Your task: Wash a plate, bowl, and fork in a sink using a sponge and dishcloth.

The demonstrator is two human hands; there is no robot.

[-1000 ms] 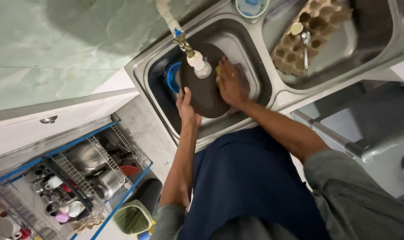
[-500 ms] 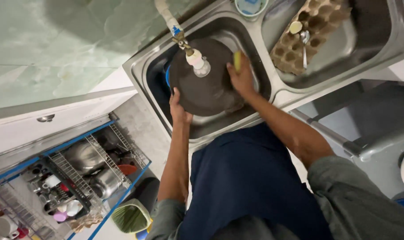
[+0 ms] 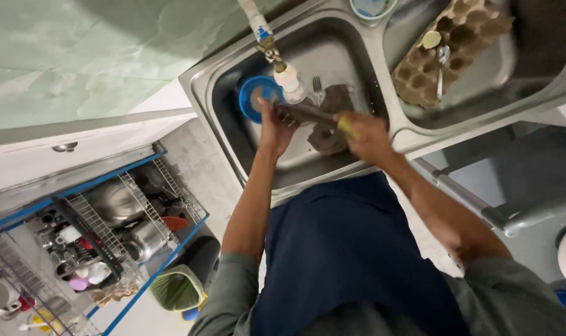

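Observation:
Over the left sink basin (image 3: 233, 130) I hold a dark round pan (image 3: 304, 113), turned edge-on under the faucet (image 3: 273, 53). My left hand (image 3: 271, 127) grips its left rim. My right hand (image 3: 369, 135) is closed on a yellow sponge (image 3: 348, 127) and presses it against the pan's right side. Below the pan lie a dark cloth-like thing (image 3: 329, 134), a fork (image 3: 317, 88) and a blue bowl (image 3: 257, 93).
The right basin holds a brown egg carton (image 3: 466, 37) with a spoon (image 3: 441, 62) on it. A small bowl (image 3: 371, 7) sits on the sink's far rim. At lower left stands a blue wire dish rack (image 3: 102, 224) with pots and cups, and a green bin (image 3: 176, 289) beside it.
The pan lay flat as a round disc under the faucet; now it is tipped on edge, uncovering the blue bowl and fork. Both hands have shifted toward the pan's ends.

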